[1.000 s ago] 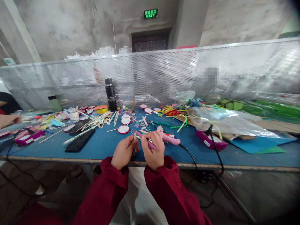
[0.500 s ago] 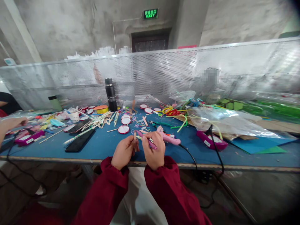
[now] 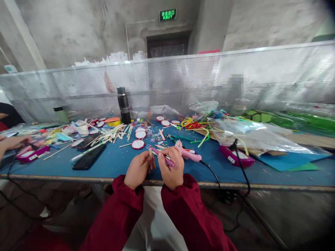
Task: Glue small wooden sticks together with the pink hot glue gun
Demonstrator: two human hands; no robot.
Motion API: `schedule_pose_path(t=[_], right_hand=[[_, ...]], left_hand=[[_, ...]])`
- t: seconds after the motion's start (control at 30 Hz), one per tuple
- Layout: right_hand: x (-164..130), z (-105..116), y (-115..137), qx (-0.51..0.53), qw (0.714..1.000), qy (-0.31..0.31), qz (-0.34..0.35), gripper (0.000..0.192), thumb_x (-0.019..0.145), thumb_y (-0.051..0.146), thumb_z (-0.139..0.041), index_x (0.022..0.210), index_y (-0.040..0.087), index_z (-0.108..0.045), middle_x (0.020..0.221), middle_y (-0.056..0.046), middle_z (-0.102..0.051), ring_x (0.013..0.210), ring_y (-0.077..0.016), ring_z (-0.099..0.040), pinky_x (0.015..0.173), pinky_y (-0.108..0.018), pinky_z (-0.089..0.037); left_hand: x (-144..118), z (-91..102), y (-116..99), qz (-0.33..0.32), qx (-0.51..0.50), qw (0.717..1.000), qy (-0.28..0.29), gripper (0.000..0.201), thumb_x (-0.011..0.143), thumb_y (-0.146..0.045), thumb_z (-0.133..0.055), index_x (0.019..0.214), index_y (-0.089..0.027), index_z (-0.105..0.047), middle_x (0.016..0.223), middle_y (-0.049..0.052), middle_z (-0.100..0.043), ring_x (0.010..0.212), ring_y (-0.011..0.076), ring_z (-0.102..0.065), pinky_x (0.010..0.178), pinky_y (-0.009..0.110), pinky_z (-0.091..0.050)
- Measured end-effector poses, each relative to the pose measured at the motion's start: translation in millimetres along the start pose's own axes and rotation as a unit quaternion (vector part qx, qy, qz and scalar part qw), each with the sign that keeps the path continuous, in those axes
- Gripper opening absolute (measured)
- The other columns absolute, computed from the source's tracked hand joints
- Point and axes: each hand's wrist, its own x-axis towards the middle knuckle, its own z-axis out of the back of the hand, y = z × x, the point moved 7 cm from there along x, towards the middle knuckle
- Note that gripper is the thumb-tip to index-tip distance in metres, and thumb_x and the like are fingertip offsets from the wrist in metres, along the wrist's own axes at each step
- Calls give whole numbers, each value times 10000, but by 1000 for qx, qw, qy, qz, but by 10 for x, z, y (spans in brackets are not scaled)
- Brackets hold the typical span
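Fingers of the left hand [image 3: 137, 170] pinch a flat wooden stick [image 3: 150, 153]; the right hand [image 3: 171, 168] grips, seemingly, a slim purple tool [image 3: 167, 160].

Short wooden stick [image 3: 150, 153] stands upright over the table edge; purple strip [image 3: 163, 158], perhaps a pipe cleaner, slants beside it.

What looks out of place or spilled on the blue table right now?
Wooden sticks lie scattered in a loose heap left of centre, some across a black phone. A glue gun lies on its side just beyond the right hand, its cord trailing over the table edge. Nothing looks broken.
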Motion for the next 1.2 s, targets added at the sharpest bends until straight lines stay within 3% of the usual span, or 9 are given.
schedule_pose_path(t=[1.2], right_hand=[[16, -16, 5, -1, 1000, 5, 3, 194, 958, 151, -577, 789, 246, -579, 731, 9, -658, 715, -181, -609, 741, -369, -470]], left_hand=[[-3, 3, -19, 14, -1, 1000, -4, 374, 1036, -485, -460, 811, -203, -561, 693, -13, -646, 529, 122, -527, 534, 253, -369]])
